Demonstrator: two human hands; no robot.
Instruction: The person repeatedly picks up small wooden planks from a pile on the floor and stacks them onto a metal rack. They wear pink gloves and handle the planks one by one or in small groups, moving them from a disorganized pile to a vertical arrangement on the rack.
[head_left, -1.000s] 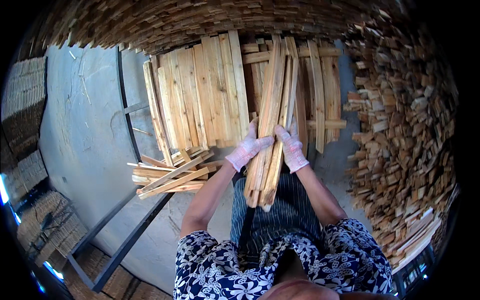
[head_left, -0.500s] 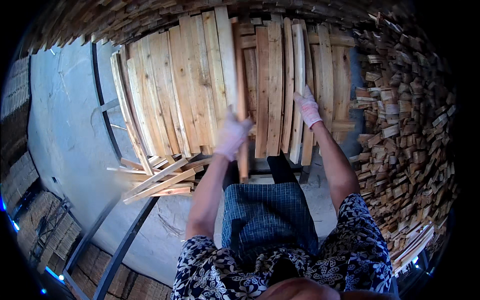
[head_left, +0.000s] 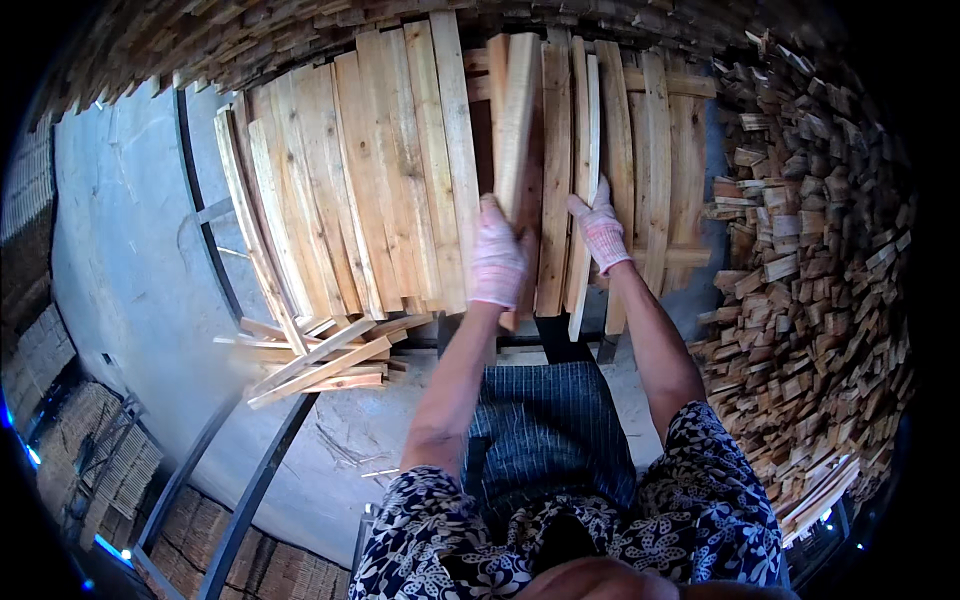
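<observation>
Both my hands wear pale knitted gloves. My left hand (head_left: 500, 262) is closed around the lower part of a wooden plank (head_left: 516, 120), which is raised and tilted above the layer. To its right, my right hand (head_left: 601, 232) grips a thin wooden strip (head_left: 580, 280) that stands on edge. Beneath them lies a layer of pale planks (head_left: 375, 160), set side by side lengthwise away from me. A dark gap shows beside the plank in my left hand. Crosswise boards (head_left: 690, 257) show under the planks at the right.
Loose wooden offcuts (head_left: 330, 365) lie crossed at the near left corner of the layer. Dark metal rails (head_left: 255, 490) run along the floor at left. A high pile of stacked wood pieces (head_left: 800, 260) stands at right, and more stacked wood (head_left: 300, 40) lies behind.
My left hand has moved right, its plank now lifted and tilted right over the layer. My right hand has shifted slightly left and nearer to me, drawing the thin strip along.
</observation>
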